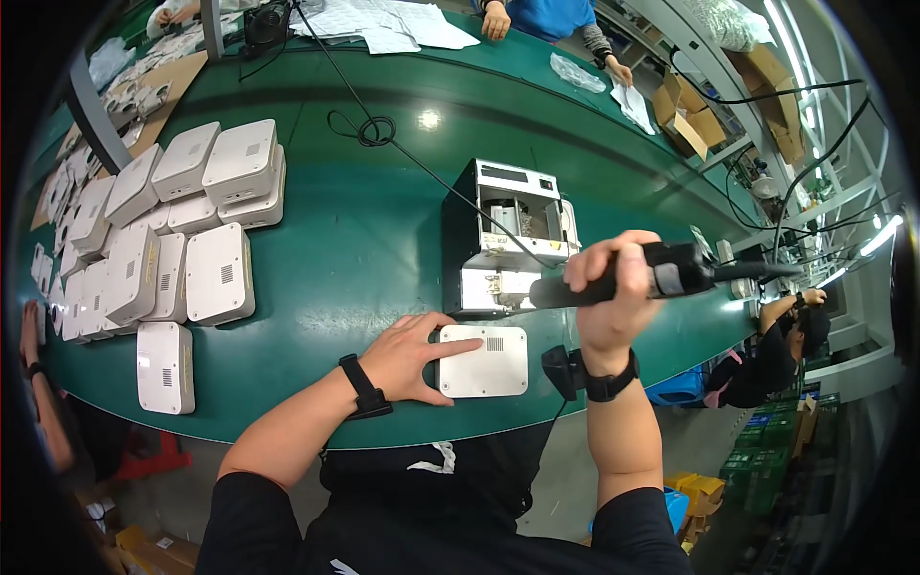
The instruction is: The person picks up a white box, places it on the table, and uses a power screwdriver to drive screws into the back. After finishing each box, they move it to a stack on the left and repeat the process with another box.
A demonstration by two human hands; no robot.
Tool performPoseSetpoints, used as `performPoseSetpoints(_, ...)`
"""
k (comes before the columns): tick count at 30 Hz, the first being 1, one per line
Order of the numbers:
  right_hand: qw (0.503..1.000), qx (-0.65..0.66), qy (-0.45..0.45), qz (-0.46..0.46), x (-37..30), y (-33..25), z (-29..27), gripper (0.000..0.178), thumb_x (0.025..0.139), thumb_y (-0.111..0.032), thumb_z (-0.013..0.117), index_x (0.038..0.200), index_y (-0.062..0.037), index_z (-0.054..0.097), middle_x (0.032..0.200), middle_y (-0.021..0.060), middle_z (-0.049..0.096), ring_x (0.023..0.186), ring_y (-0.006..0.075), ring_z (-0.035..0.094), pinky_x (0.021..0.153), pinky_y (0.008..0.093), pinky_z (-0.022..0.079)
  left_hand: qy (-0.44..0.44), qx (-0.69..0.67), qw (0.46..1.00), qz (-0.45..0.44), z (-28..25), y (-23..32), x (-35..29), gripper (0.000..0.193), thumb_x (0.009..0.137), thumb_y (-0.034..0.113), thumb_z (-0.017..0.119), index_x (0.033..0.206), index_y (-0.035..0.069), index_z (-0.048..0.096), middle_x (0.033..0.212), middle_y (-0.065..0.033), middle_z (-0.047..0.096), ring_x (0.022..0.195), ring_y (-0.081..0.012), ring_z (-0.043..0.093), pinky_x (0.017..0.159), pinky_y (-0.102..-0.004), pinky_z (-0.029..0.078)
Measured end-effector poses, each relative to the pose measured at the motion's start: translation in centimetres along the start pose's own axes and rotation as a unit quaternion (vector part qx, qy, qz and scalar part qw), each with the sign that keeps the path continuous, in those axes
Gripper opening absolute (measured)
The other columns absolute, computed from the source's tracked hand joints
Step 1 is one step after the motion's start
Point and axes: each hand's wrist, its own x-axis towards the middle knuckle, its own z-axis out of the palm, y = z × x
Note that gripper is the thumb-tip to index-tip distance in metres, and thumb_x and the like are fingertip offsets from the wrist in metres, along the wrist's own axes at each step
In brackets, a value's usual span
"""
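Observation:
My left hand [414, 359] rests on the left end of a white, round-cornered plastic box [498, 372] with a small vent grille, lying flat near the table's front edge. Its thumb stretches over the top face and the other fingers lie around the corner. Gripped in my right hand [618, 297] is a black electric screwdriver [685, 268], held sideways with its cable at the right end. The driver's left end is at the front of a black and silver screw feeder [503, 206], beyond the box. Whether the tip touches the feeder is hard to make out.
Several similar white boxes [220, 273] are piled on the left of the green table [355, 259]. A black cable [422, 168] with a knot crosses above the feeder. Across the table, another person's hands [618, 72] are near papers and plastic bags. Cartons [685, 110] stand far right.

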Motion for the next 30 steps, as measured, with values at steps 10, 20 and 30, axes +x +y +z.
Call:
performPoseSetpoints(10, 0.995, 0.024, -0.074, 0.068, -2.5, 0.2, 1.6, 0.021, 0.094, -0.023, 0.052, 0.099, -0.0035, 0.046, 0.064, 0.0089, 0.048, 0.051, 0.0181, 0.047, 0.053, 0.0352, 0.045, -0.001, -0.008, 1.000, 0.009, 0.1, -0.6, -0.1, 0.076, 0.064, 0.041, 0.087, 0.135, 0.034, 0.059, 0.133, -0.0133, 0.049, 0.122, -0.0350, 0.049, 0.105, -0.0454, 0.040)
performPoseSetpoints(20, 0.981, 0.030, -0.156, 0.108, -4.3, 1.4, 4.3, 0.027, 0.092, -0.024, 0.057, 0.104, -0.0033, 0.043, 0.066, 0.0098, 0.050, 0.054, 0.0182, 0.047, 0.054, 0.0356, 0.046, -0.003, -0.018, 1.000, 0.005, 0.4, -0.4, -0.1, 0.074, 0.064, 0.042, 0.086, 0.132, 0.032, 0.061, 0.133, -0.0134, 0.049, 0.125, -0.0345, 0.047, 0.106, -0.0463, 0.037)
performPoseSetpoints(30, 0.972, -0.050, -0.222, 0.061, -5.5, 4.0, 4.7, 0.023, 0.093, -0.016, 0.057, 0.101, -0.0023, 0.040, 0.066, 0.0101, 0.052, 0.054, 0.0153, 0.047, 0.054, 0.0324, 0.044, 0.012, -0.039, 0.999, 0.017, 0.5, -1.3, -0.6, 0.077, 0.062, 0.038, 0.088, 0.134, 0.034, 0.059, 0.132, -0.0130, 0.050, 0.125, -0.0317, 0.049, 0.104, -0.0443, 0.039)
